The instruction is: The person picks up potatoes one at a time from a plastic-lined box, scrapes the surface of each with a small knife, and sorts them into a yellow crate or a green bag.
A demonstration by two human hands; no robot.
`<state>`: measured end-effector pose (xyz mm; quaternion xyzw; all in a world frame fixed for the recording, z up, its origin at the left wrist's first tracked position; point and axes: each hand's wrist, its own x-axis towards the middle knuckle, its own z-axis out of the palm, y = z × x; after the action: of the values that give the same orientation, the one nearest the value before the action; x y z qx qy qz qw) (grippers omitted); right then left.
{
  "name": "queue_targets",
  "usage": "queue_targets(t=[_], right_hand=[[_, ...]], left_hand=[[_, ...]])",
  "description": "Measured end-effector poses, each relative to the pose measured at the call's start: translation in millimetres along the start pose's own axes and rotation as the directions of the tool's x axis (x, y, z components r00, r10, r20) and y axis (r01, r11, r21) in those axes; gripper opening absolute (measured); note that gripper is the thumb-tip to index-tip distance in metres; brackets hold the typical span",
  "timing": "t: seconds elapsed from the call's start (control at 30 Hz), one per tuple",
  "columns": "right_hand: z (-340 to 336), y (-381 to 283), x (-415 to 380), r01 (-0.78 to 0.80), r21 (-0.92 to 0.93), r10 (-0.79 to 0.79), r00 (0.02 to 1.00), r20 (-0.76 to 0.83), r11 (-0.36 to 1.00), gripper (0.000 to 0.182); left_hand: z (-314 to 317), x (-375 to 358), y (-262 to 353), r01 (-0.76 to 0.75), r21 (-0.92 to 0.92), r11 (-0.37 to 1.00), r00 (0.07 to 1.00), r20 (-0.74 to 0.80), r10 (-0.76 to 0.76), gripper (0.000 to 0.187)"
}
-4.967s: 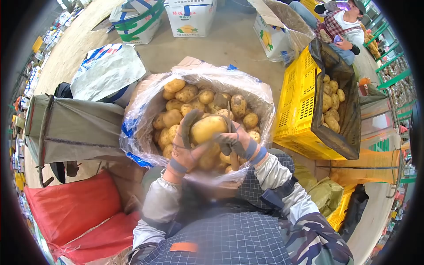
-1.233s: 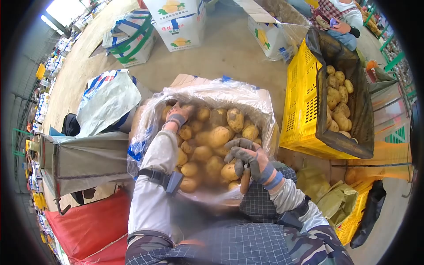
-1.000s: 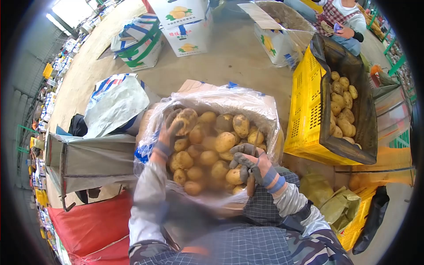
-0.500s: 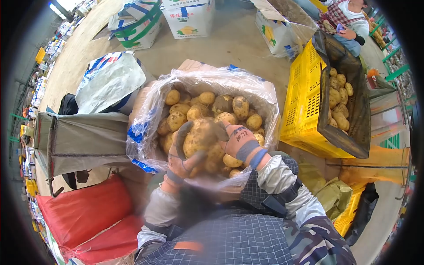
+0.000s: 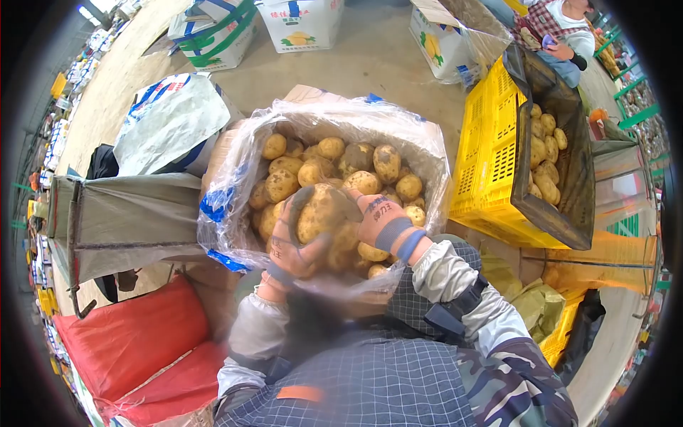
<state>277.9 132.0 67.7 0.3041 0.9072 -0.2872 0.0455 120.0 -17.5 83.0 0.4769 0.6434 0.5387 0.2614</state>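
Note:
A large, dirt-marked potato (image 5: 318,217) is held above a cardboard box (image 5: 435,178) lined with clear plastic. My left hand (image 5: 293,242), in an orange and grey glove, wraps round its left side and underside. From the right, my right hand (image 5: 380,220), gloved the same way, presses closed fingertips to the potato's right side; dark glove tips partly hide the contact. Around and beneath my hands the box holds many loose potatoes (image 5: 282,185), some with dark soil on them.
On the right stands a yellow crate (image 5: 491,156) with a dark liner and potatoes inside. A grey fabric-covered frame (image 5: 135,217) and red sacks (image 5: 135,338) lie left. White printed cartons (image 5: 299,25) stand ahead. Another person (image 5: 569,32) sits at the upper right.
The view has shifted slightly. The potato stays between both hands, a little turned, and the right-hand fingertips have moved slightly along its side.

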Motion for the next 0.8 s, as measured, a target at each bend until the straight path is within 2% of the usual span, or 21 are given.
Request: queue_targets(t=[0.13, 0.23, 0.3, 0.4, 0.43, 0.5, 0.6, 0.7, 0.73, 0.8], right_hand=[[-12.0, -8.5, -0.8, -0.026, 0.037, 0.024, 0.997, 0.067, 0.999, 0.065], [-31.6, -24.7, -5.4, -0.056, -0.052, 0.066, 0.972, 0.223, 0.997, 0.065], [-15.0, -18.2, -3.0, -0.053, -0.080, 0.068, 0.980, 0.186, 0.995, 0.065], [-18.5, -15.2, -2.0, -0.056, -0.039, 0.058, 0.996, 0.072, 0.998, 0.068], [-23.1, -13.4, -1.0, -0.057, -0.013, 0.057, 0.998, 0.023, 0.998, 0.069], [-27.8, -8.8, 3.5, -0.081, -0.059, 0.086, 0.992, 0.089, 0.995, 0.069], [-29.6, -11.6, -1.9, -0.060, -0.121, 0.077, 0.987, 0.144, 0.991, 0.068], [-16.5, -19.1, -8.0, 0.005, -0.154, 0.017, 0.990, 0.137, 0.988, 0.065], [-10.9, -20.5, -7.2, 0.024, -0.158, -0.004, 0.992, 0.124, 0.987, 0.064], [-11.5, -10.6, -0.6, -0.029, -0.067, 0.030, 0.999, 0.019, 0.997, 0.063]], left_hand=[[-2.3, 0.1, -1.4, -0.038, 0.067, 0.997, 0.999, -0.001, 0.038, 0.075], [0.8, -2.5, -1.1, -0.038, 0.073, 0.997, 0.999, 0.001, 0.038, 0.076], [0.4, -2.4, -5.1, -0.034, 0.092, 0.995, 0.999, 0.000, 0.034, 0.076], [1.4, -1.5, -4.3, 0.116, -0.116, 0.986, 0.993, 0.016, -0.115, 0.077], [1.0, 0.0, -3.1, 0.110, -0.125, 0.986, 0.994, 0.019, -0.108, 0.078], [1.4, 1.1, -1.8, 0.101, -0.149, 0.984, 0.995, 0.021, -0.099, 0.079], [2.4, 0.7, -5.2, 0.095, -0.061, 0.994, 0.995, 0.024, -0.093, 0.079], [3.9, -0.7, -8.3, 0.154, -0.246, 0.957, 0.988, 0.022, -0.153, 0.076], [3.4, -0.8, -7.8, 0.216, -0.415, 0.884, 0.974, 0.026, -0.226, 0.075], [4.3, 0.6, -7.1, 0.301, -0.706, 0.641, 0.932, 0.076, -0.354, 0.073]])
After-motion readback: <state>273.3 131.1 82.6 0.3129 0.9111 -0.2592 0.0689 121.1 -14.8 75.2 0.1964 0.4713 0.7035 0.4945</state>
